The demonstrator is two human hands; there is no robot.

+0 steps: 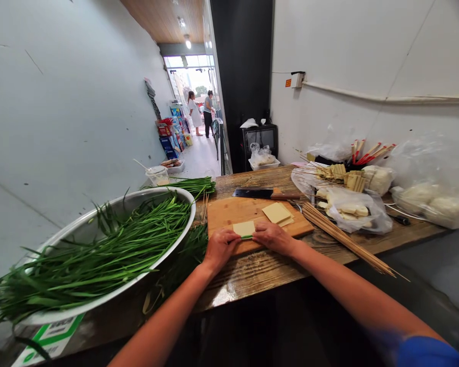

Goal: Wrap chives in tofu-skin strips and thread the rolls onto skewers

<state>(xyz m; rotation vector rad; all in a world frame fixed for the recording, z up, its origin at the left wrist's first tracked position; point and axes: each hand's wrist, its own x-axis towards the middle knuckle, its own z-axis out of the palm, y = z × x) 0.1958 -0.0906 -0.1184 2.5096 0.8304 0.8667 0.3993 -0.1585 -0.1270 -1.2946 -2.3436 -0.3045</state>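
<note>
On the wooden cutting board (229, 210) lies a pale tofu sheet (244, 228) with a small bundle of green chives (247, 236) along its near edge. My left hand (221, 246) pinches the left end of that edge, fingers closed. At the other end, my right hand (274, 237) grips the same edge between thumb and fingers. Just beyond my right hand sits a small stack of square tofu sheets (277, 212). A cleaver (254, 193) with a dark blade and wooden handle rests across the board's far side.
A large metal basin (192, 204) heaped with long chives (137, 234) stands at left. Bamboo skewers (340, 237) lie right of the board, pointing past the table edge. Behind them are a plastic bag (375, 216) over pale pieces and skewered rolls (355, 180). Two people stand by the far doorway.
</note>
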